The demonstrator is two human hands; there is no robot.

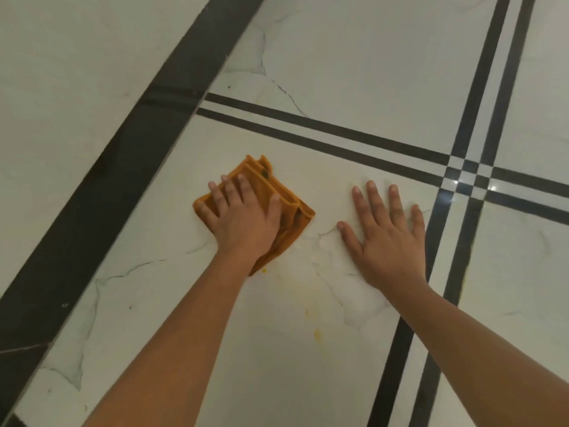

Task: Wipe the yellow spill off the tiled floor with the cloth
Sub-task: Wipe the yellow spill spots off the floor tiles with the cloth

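Left hand [243, 217] presses a folded orange cloth [284, 204] flat-fingered for wiping; right hand [388, 238], fingers spread, braces on the marble tile [354, 155]; faint yellow spots [317, 334], probably spill, remain nearer.

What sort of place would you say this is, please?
Likely an indoor room or hallway with a polished floor; which room is unclear. Glossy white marble-look tiles, a broad black border band and thin double black stripes crossing show it, plus a glare on the tile.
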